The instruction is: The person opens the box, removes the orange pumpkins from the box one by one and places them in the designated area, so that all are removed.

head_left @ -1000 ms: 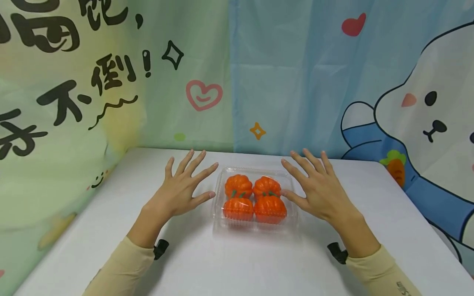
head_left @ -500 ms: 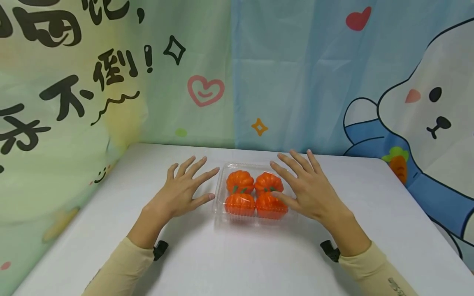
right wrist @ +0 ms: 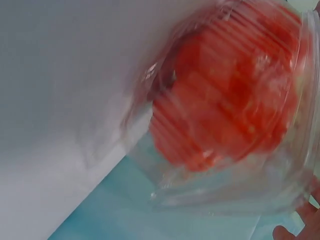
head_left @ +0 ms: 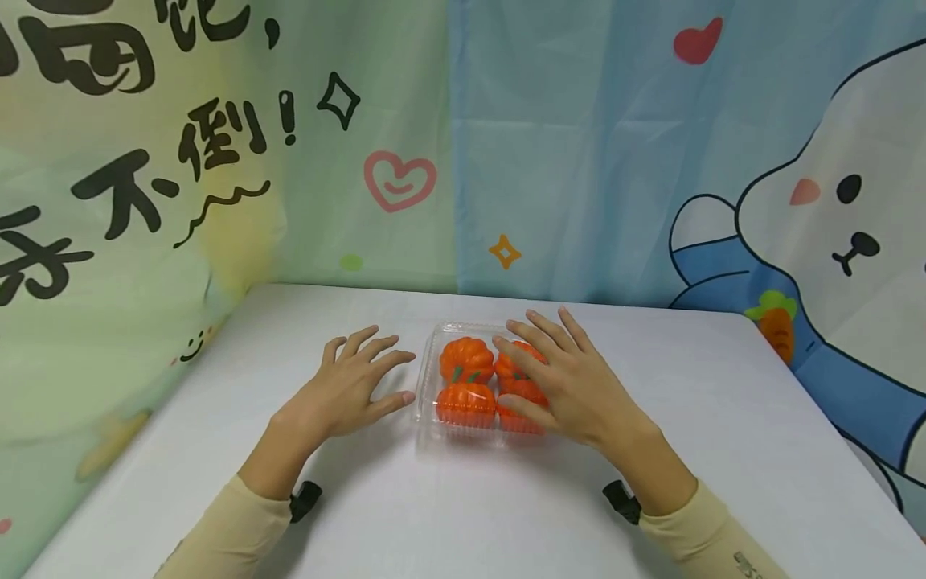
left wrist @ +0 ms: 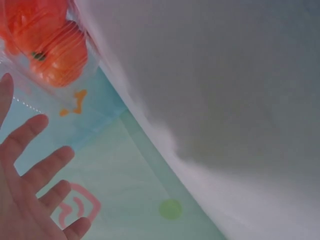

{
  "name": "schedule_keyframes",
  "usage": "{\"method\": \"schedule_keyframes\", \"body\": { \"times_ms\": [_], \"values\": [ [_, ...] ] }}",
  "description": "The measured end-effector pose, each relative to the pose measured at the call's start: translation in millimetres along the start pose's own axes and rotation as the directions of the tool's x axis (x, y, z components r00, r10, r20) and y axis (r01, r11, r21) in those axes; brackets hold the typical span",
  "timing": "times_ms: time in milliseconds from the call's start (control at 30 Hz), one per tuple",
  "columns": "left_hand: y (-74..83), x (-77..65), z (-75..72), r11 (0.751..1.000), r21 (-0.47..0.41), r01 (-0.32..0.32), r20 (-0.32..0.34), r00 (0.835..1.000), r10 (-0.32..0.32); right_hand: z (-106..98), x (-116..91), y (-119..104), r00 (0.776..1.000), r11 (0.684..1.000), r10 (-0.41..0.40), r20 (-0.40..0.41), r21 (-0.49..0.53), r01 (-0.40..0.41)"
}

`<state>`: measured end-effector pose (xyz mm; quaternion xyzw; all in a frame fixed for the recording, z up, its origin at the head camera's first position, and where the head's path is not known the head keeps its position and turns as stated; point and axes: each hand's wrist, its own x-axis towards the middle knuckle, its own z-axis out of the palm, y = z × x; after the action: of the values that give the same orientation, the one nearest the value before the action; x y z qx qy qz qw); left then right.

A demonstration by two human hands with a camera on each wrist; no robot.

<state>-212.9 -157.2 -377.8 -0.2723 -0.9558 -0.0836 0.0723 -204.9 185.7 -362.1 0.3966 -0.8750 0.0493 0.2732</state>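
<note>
A clear plastic clamshell box (head_left: 427,378) stands on the white table in the head view, with several small orange pumpkins (head_left: 465,402) inside. My left hand (head_left: 350,386) is spread just left of the box, its thumb tip near the box's left edge. Over the right side of the box reaches my right hand (head_left: 567,382), fingers spread, partly hiding the right-hand pumpkins. Neither hand holds anything. In the left wrist view the left hand's fingers (left wrist: 47,170) fan out below the box. The right wrist view shows the box (right wrist: 225,185) close up and blurred.
The white table (head_left: 463,515) reaches back to a printed cloth backdrop (head_left: 535,145) with lettering, hearts and a cartoon bear. Black wrist cameras (head_left: 305,500) sit under both forearms near the tan sleeves (head_left: 231,531).
My right hand has moved left, from beside the box to over its right side. The left hand has drawn slightly back toward me, its fingers a little more bent.
</note>
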Motion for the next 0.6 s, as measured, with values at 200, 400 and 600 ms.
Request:
{"method": "schedule_keyframes", "body": {
  "times_ms": [200,400,600],
  "values": [
    [0.1,-1.6,-0.2,1.000,0.000,-0.016,0.000,1.000,0.016,5,4,-9,0.999,0.999,-0.042,0.001,0.005,0.042],
    [1.9,-3.5,-0.7,0.999,-0.047,-0.011,0.006,1.000,0.011,8,6,-15,0.997,0.997,-0.073,-0.008,0.004,0.073],
    [3.0,-6.6,-1.0,0.992,-0.124,0.006,0.040,0.999,-0.001,14,7,-23,0.995,0.995,-0.096,-0.025,0.024,0.096]
  ]
}}
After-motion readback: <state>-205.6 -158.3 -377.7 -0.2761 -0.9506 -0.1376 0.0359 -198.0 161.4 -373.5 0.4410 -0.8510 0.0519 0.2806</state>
